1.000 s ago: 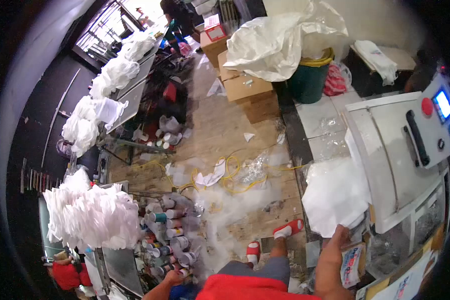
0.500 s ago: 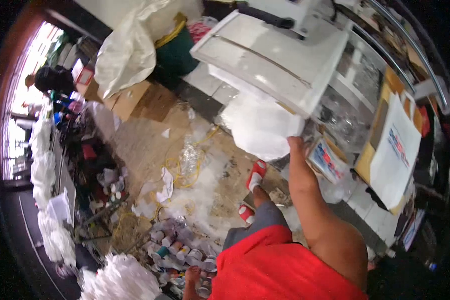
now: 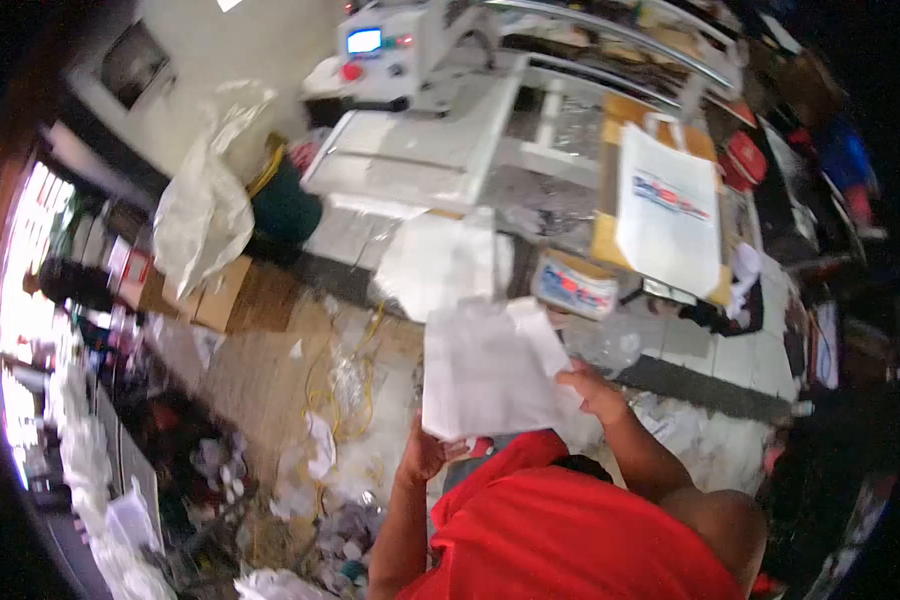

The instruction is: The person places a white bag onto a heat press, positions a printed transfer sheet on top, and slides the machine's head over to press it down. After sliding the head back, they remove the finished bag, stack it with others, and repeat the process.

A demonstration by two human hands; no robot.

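A white bag (image 3: 490, 370) hangs in front of my red shirt, held between both hands. My left hand (image 3: 428, 452) grips its lower left corner. At its right edge, the fingers of my right hand (image 3: 588, 388) close on the material. Beyond it, more white sheets or bags (image 3: 435, 262) lie at the edge of the tiled counter. A printed white bag (image 3: 670, 205) with red and blue lettering rests on a brown board to the right. Nearer my right hand stands a small box (image 3: 574, 284) with similar lettering.
A white machine (image 3: 390, 55) with a lit display stands at the top beside a metal rail. Left of it are a green bin (image 3: 285, 208) and cardboard boxes (image 3: 210, 295). Yellow cord and scraps litter the floor (image 3: 270, 380). Another person (image 3: 75, 283) is at far left.
My right hand has drawn back from the white stack with a bag, and my left hand has come up to hold it too. The view has turned toward the right.
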